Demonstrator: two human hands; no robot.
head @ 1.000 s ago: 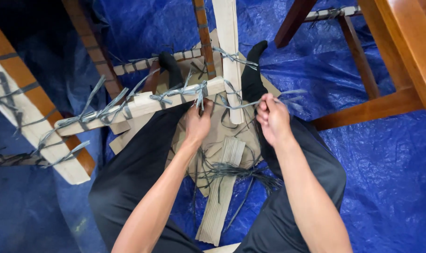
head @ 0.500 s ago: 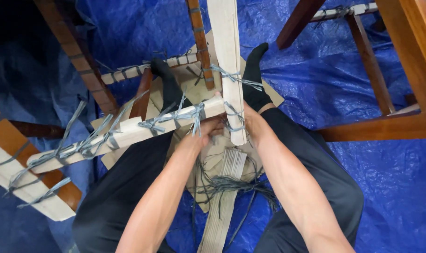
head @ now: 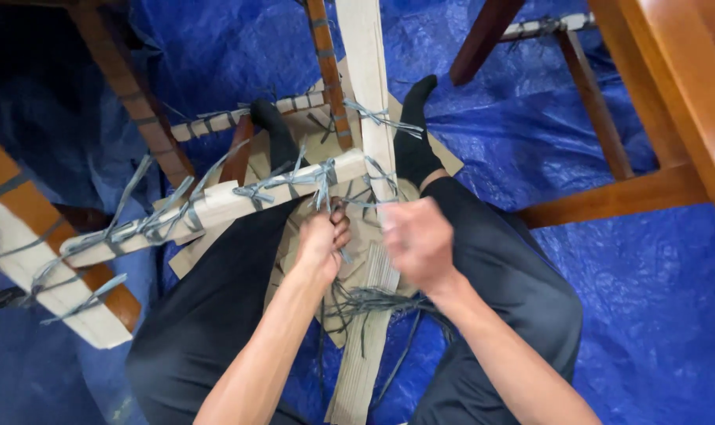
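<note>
At the far left of the frame a pale slat (head: 39,275) lay on a brown wooden rail (head: 27,212), bound to it with flat grey-blue cord. To its right a second pale slat, the crossbar (head: 216,208), ran up toward the middle, square-edged and smooth, wrapped in many turns of the same cord (head: 149,224) with loose ends sticking out. Above it a dark brown leg (head: 129,94) slanted down from the upper left.

Under everything lay a blue tarp (head: 648,315), creased and slightly shiny. Flat sheets of brown cardboard (head: 310,134) rested on it at the centre, between the person's black socks (head: 412,134) and black trousers (head: 208,315).

The left hand (head: 322,240) sat just below the crossbar's right end, fingers curled tight into a narrow grip on strands hanging from the knot (head: 322,175) there. A long upright slat (head: 369,102) ran from the top centre down to the bottom, crossing the crossbar at that knot. The right hand (head: 420,240), blurred, was just right of this slat, closed into a fist; it seemed to pinch cord, but the blur hid what exactly. Below both hands a loose tangle of cord ends (head: 373,303) spread over the slat and cardboard.

At the right, a reddish-brown varnished frame (head: 656,102) filled the upper corner, with a cord-wrapped rung (head: 546,27) near the top.
</note>
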